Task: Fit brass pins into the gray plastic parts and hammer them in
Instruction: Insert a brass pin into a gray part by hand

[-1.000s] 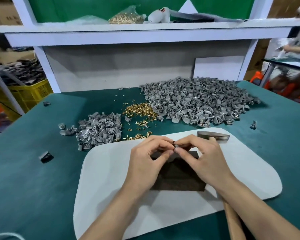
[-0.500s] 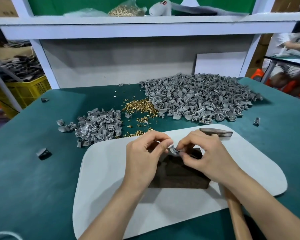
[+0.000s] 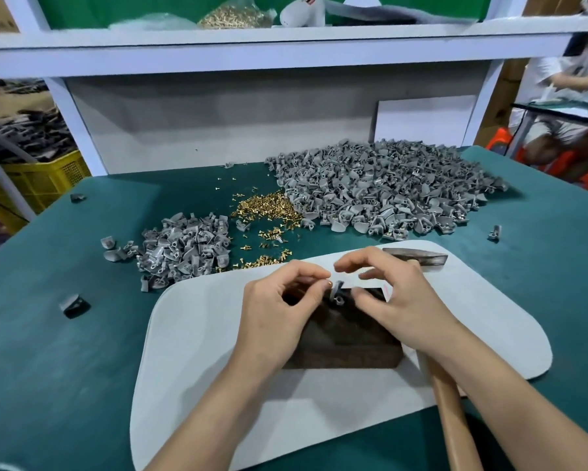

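Two bare hands meet over one dark block (image 3: 346, 341), which lies in the middle of one white mat (image 3: 200, 334) on a green table (image 3: 48, 351); the left hand (image 3: 279, 307) pinches one brass pin (image 3: 329, 283) between thumb and forefinger, just beside one gray plastic part (image 3: 337, 291) standing at the block's far edge; the right hand (image 3: 401, 300) curls loosely at the part's other side, and I cannot tell whether it touches the part; one hammer (image 3: 416, 258) lies on the mat's far right, its wooden handle running under the right forearm; beyond the mat lie two heaps of gray parts, a large heap (image 3: 387, 192) on the right and a small heap (image 3: 183, 249) on the left, with one scatter of loose pins (image 3: 268, 209) between them; four stray pieces (image 3: 494, 232) lie well apart on the cloth; bare mat spreads wide to the left of the block and on its near side.
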Demonstrator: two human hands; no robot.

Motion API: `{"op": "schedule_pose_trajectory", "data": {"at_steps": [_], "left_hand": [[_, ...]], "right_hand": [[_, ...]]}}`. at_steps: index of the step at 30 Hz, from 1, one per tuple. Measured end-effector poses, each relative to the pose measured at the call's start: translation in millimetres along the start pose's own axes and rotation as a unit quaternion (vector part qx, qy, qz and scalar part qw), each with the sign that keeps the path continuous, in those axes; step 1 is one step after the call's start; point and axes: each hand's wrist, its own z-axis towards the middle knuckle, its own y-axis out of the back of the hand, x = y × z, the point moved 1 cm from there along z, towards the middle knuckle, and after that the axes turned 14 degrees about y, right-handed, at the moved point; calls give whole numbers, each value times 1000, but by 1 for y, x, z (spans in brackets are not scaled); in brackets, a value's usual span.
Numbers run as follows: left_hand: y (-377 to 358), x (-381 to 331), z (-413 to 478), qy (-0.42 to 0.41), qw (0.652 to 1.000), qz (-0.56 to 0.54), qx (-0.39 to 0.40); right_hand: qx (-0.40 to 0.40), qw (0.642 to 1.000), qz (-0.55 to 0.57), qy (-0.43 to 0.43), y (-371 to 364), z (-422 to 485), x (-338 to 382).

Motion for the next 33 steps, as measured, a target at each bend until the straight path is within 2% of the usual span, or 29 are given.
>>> {"op": "schedule_pose_trajectory", "data": {"at_steps": [3, 10, 18, 23, 26, 33], "left_hand": [[0, -1, 0, 2, 1000, -6, 12], [-1, -5, -1, 4, 1000, 2, 12], [-1, -8, -5, -15, 999, 11, 34], [-1, -9, -5, -39, 998, 31, 28], [-1, -10, -5, -30, 999, 12, 33], [0, -13, -7, -54, 997, 15, 47]], "right_hand": [[7, 998, -59, 13, -4, 0, 0], [-18, 999, -28, -31, -2, 0, 2], [-31, 993, -107, -34, -9, -2, 5], [-48, 999, -8, -6, -3, 1, 9], [-49, 999, 0, 8, -1, 0, 10], [-45, 994, 98, -26, 2, 1, 6]]}}
